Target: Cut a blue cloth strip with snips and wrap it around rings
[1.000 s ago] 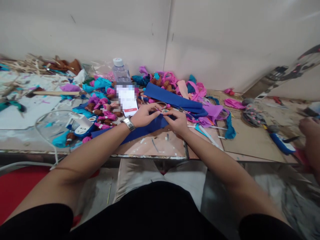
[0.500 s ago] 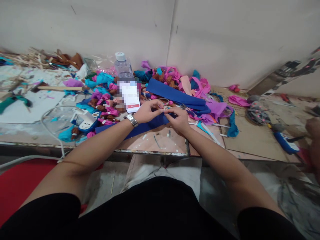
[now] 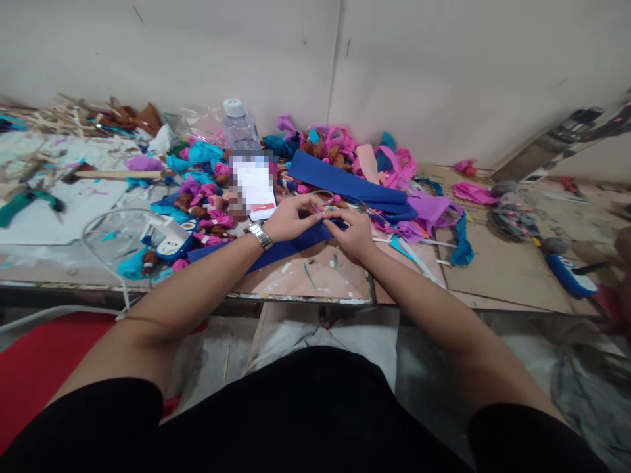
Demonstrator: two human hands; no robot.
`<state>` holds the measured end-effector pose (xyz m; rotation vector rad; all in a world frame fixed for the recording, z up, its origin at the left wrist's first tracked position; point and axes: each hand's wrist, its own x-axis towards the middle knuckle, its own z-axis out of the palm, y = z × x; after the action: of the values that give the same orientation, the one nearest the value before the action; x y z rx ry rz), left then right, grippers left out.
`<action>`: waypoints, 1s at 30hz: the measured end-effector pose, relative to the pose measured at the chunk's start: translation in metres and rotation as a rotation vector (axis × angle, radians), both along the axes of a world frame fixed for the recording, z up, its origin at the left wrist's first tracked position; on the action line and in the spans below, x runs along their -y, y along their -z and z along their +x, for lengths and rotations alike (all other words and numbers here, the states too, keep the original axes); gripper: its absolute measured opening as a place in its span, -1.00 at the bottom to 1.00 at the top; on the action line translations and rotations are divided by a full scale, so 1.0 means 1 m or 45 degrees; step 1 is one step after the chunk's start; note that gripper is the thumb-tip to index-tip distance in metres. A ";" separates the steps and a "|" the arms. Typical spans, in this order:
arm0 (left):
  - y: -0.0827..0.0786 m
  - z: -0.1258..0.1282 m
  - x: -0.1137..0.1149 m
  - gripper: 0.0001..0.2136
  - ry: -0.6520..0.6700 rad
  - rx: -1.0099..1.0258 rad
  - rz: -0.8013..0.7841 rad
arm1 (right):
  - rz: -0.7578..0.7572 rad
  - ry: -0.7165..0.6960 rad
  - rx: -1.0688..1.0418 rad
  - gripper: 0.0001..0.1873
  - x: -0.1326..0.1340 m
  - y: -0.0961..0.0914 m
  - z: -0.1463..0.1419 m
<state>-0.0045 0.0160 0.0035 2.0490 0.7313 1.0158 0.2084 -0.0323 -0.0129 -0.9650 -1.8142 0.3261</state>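
My left hand [image 3: 290, 220], with a metal watch on its wrist, meets my right hand [image 3: 355, 231] over the front of the workbench. Both are closed in a pinch, their fingertips almost touching. A blue fabric strip [image 3: 276, 255] runs beneath my left hand and rises at its right end to my right fingertips. What the left fingertips pinch is too small to make out. Just behind the hands, a wider folded blue fabric piece [image 3: 345, 180] lies on the pile. A phone [image 3: 257, 187] with a lit, partly blurred screen is beyond my left hand.
Bundles of pink, brown and turquoise fabric [image 3: 202, 200] crowd the bench. A clear bottle [image 3: 241, 128] stands at the back. To the left are a power strip [image 3: 175, 243], a hammer [image 3: 118, 175] and green-handled pliers [image 3: 22, 205]. Cardboard [image 3: 503, 269] lies right, near another person's blurred hand [image 3: 622, 253].
The view has shifted slightly, and things on the right sit a little farther right. Both hands keep nearly the same pose, with only slight finger movement.
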 end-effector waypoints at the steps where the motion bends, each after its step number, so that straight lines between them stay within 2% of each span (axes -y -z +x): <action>1: 0.000 0.000 0.000 -0.72 0.005 0.001 0.004 | 0.004 0.005 0.002 -0.86 0.000 0.001 0.000; 9: 0.004 -0.001 -0.002 -0.74 0.009 0.001 0.049 | -0.007 0.005 0.005 -0.86 -0.001 0.000 0.000; 16: 0.001 0.000 0.000 -0.73 0.017 0.013 0.030 | -0.026 0.010 0.014 -0.84 -0.004 0.004 0.002; 30: -0.002 -0.001 0.004 -0.76 -0.028 -0.088 0.186 | -0.030 0.015 -0.015 -0.90 -0.004 0.002 -0.001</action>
<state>-0.0058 0.0124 0.0059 2.2155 0.7350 1.0424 0.2077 -0.0282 -0.0148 -0.9881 -1.7967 0.3456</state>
